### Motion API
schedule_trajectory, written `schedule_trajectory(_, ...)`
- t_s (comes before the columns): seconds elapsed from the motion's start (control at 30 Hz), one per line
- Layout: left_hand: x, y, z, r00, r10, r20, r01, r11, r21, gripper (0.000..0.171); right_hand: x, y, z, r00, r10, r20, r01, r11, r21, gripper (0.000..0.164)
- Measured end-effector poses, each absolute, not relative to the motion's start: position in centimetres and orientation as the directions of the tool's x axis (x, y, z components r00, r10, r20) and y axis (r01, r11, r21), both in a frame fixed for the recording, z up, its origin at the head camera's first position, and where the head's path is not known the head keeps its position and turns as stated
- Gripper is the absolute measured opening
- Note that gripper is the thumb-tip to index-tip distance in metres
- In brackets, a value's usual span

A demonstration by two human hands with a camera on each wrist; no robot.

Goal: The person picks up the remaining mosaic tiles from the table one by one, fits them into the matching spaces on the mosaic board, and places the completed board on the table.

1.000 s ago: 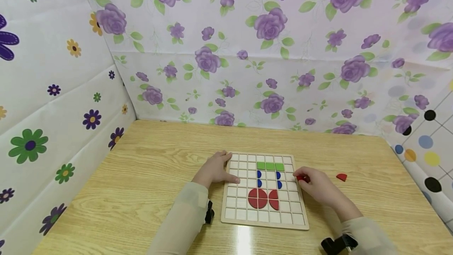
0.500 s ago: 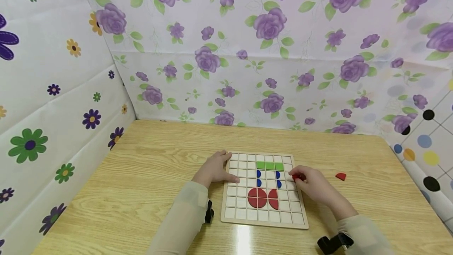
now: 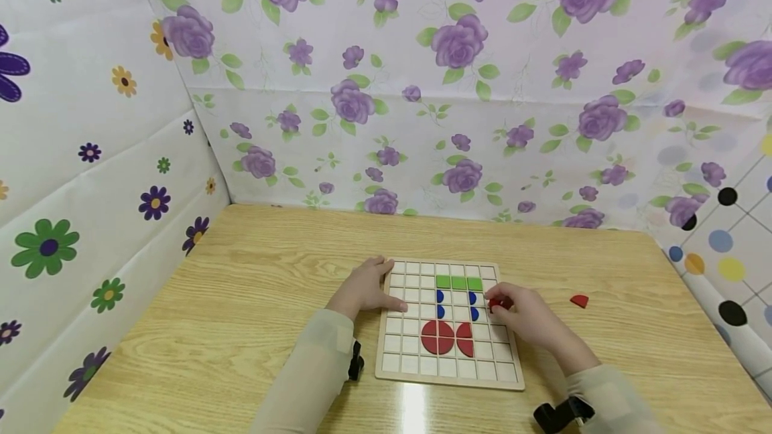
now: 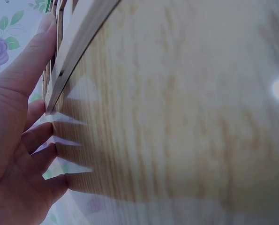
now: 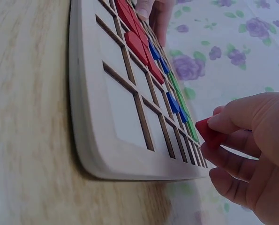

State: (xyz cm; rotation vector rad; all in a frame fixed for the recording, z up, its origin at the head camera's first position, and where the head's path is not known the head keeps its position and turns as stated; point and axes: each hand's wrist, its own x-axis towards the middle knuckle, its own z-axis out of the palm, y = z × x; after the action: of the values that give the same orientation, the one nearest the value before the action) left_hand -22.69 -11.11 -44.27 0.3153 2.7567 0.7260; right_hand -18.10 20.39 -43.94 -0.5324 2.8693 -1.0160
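Note:
A wooden grid board (image 3: 399, 364) lies flat on the table. Set in its cells are a row of green squares (image 3: 458, 283), several blue half-circles (image 3: 474, 314) and red quarter-circle pieces (image 3: 438, 338). At the board's left edge rests my left hand (image 3: 364, 290), its thumb (image 4: 38, 44) laid over the rim and its other fingers spread beside the edge. Above the board's right side my right hand (image 3: 525, 313) pinches a red quarter-circle piece (image 5: 208, 133) between thumb and fingers; part of the piece is hidden by them.
One loose red quarter-circle piece (image 3: 580, 301) lies on the wooden table (image 3: 289, 253), right of the board. Flowered cloth (image 3: 386, 106) hangs behind the table, and more patterned cloth stands at both sides.
My right hand has moved left with the red quarter-circle piece, from the board's right edge to over its right-hand cells. The left hand has stayed in place.

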Motion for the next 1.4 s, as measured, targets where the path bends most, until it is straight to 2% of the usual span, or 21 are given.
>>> schedule_trajectory(0.73,-22.7,-11.1,-44.0,-0.933,0.279,-0.228,0.128,0.848,0.514,0.099,-17.9,19.9,-44.4,-0.939,-0.344,0.014,-0.265,0.697,-0.666,0.014)
schedule_trajectory(1.2,-22.9,-11.0,-43.9,-0.936,0.283,-0.211,0.155,0.867,0.474,0.089,-17.9,19.2,-44.3,-0.951,-0.309,-0.014,-0.221,0.711,-0.668,0.016)
schedule_trajectory(1.4,-23.1,-10.9,-43.8,-0.935,0.290,-0.204,0.167,0.869,0.467,0.085,-17.9,19.0,-44.3,-0.943,-0.332,0.014,-0.255,0.697,-0.670,0.013)
